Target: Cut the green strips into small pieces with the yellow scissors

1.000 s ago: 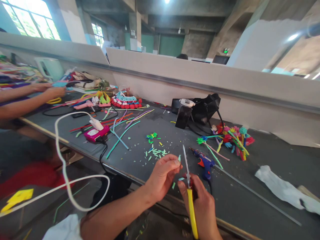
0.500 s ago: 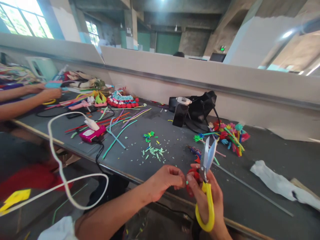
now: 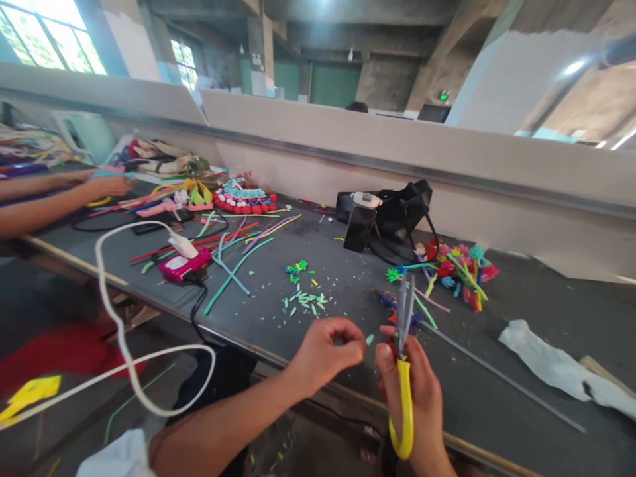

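My left hand (image 3: 335,344) is closed in a pinch, with a small pale green cut piece (image 3: 369,340) at its fingertips; it looks like a bit of fuzzy craft stem. My right hand (image 3: 415,381) is wrapped around yellow-handled scissors (image 3: 405,391), their blades pointing up and away from me. Something red shows partly behind the right fingers, mostly hidden. Beyond the hands, a scatter of short pale green snippets (image 3: 308,301) lies on the dark table (image 3: 278,338), below a small green and blue cluster (image 3: 297,267).
Long coloured stems (image 3: 238,275) and a magenta box with a cable (image 3: 183,266) lie to the left. A black bag (image 3: 402,209) stands at the back, near colourful fuzzy flowers (image 3: 467,271). A thin rod (image 3: 507,377) and white cloth (image 3: 541,358) lie right. Another person's hands (image 3: 106,185) work far left.
The scissors have turned and their blades have come closer together. My left hand has shifted slightly left, away from the right hand, and the pale green piece shows more clearly.
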Demonstrator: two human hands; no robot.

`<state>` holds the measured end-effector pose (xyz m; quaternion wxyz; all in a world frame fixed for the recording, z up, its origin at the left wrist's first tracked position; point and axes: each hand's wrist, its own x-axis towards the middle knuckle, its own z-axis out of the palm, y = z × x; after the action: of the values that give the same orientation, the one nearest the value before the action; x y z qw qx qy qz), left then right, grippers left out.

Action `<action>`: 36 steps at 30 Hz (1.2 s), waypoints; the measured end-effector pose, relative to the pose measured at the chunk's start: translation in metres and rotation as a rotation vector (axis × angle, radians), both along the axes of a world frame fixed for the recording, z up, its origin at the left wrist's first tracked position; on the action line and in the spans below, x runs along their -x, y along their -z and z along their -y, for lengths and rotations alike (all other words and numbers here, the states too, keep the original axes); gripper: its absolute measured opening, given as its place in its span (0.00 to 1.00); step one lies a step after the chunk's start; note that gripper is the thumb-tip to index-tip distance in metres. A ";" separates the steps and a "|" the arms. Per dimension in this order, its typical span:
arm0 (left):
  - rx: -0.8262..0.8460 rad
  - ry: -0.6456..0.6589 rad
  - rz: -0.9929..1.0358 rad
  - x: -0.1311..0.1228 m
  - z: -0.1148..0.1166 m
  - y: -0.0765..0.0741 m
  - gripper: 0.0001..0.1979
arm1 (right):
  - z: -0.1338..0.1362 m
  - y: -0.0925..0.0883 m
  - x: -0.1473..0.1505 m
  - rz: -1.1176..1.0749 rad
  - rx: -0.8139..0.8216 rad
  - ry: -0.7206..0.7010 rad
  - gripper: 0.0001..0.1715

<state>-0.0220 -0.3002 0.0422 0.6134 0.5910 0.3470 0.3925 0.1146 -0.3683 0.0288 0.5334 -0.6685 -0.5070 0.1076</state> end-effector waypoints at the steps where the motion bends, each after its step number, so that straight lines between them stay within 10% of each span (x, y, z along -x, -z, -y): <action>1: 0.151 -0.010 0.118 0.001 -0.003 -0.002 0.04 | 0.000 0.003 0.000 0.058 0.006 -0.036 0.23; 9: 0.467 -0.069 0.612 0.003 -0.010 -0.006 0.07 | 0.004 0.032 0.013 0.362 0.024 -0.144 0.24; 36: 0.351 -0.127 0.541 0.000 -0.003 -0.005 0.06 | 0.006 0.020 0.017 0.303 -0.014 -0.197 0.17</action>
<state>-0.0216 -0.2969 0.0468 0.7500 0.3279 0.2700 0.5070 0.0974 -0.3743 0.0083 0.4425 -0.6203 -0.6454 0.0538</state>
